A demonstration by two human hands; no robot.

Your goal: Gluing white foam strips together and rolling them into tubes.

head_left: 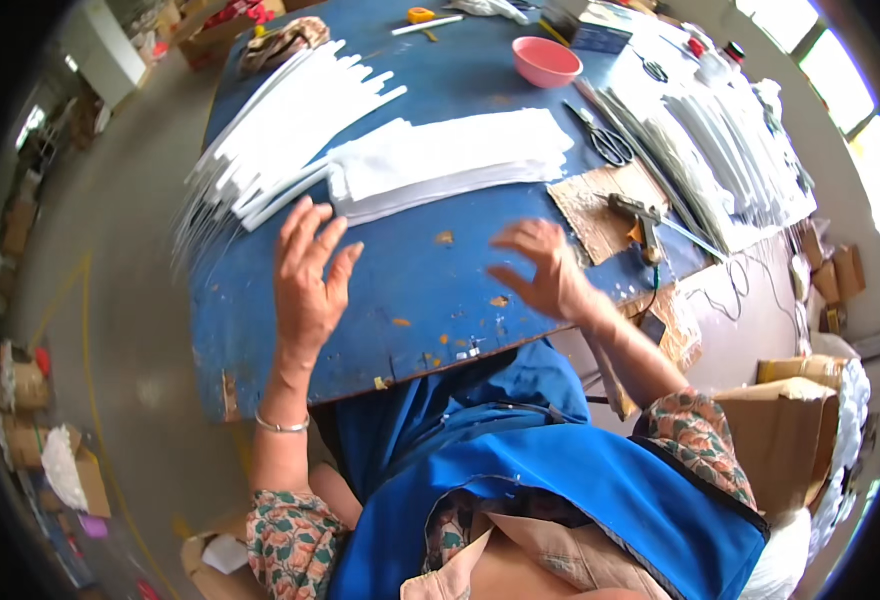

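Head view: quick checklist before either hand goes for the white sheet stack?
1. left hand empty, fingers spread: ok.
2. right hand empty, open: ok.
3. Stack of white sheets lies flat beyond both hands, unobstructed: ok.
4. Blue table bare under the hands except for small scraps: ok.
5. Scissors and glue gun lie clear of the stack, to the right: ok.
6. Whether the glue gun is hot: cannot tell.
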